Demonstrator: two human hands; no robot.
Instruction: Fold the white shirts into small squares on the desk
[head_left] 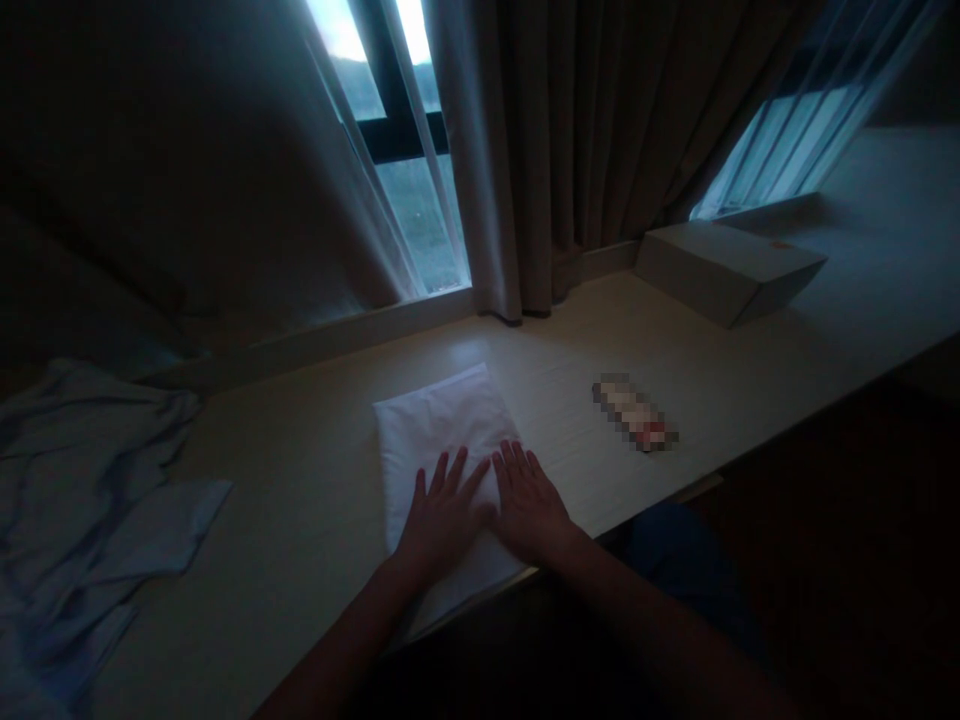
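Observation:
A white cloth (442, 415), folded into a flat rectangle, lies on the pale desk top (300, 450) and reaches its front edge. My left hand (448, 510) rests flat on the cloth with its fingers spread. Beside it, my right hand (529, 505) presses palm down on the cloth's right side, fingers stretched out. The thumbs almost meet, and neither hand grasps anything. What kind of folded cloth it is, I cannot make out in the dim light.
Crumpled cloth (97, 500) is heaped at the left. A pixelated flat object (634, 412) lies right of the folded cloth. Farther right, a box (727, 265) sits near the window. Curtains (555, 150) hang along the back; the desk's front edge runs close to my body.

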